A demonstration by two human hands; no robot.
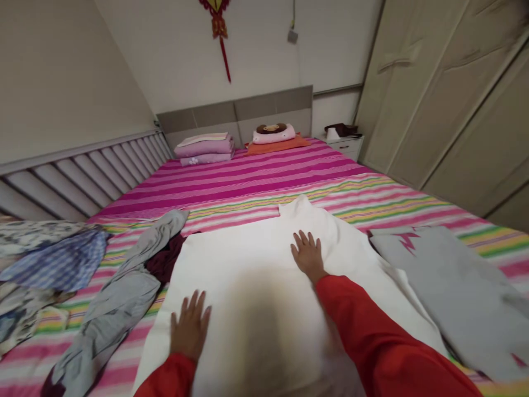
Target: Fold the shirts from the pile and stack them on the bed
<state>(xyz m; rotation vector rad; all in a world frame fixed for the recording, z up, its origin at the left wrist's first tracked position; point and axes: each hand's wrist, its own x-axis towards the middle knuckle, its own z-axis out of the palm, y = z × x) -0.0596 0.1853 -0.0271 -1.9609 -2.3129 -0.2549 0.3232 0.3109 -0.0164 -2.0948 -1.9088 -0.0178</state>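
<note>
While the left hand (190,325) lies spread at lower left, gripping nothing, the right hand (308,255) rests flat right of centre, equally empty, on the white garment (243,248) across the lower middle; light outward palm strokes should ease creases without dragging.

Grey clothes (446,286) flank the free room above the white garment (239,248).

White garment (239,251) cut off below, wall ornament (219,26) cropped above
</note>
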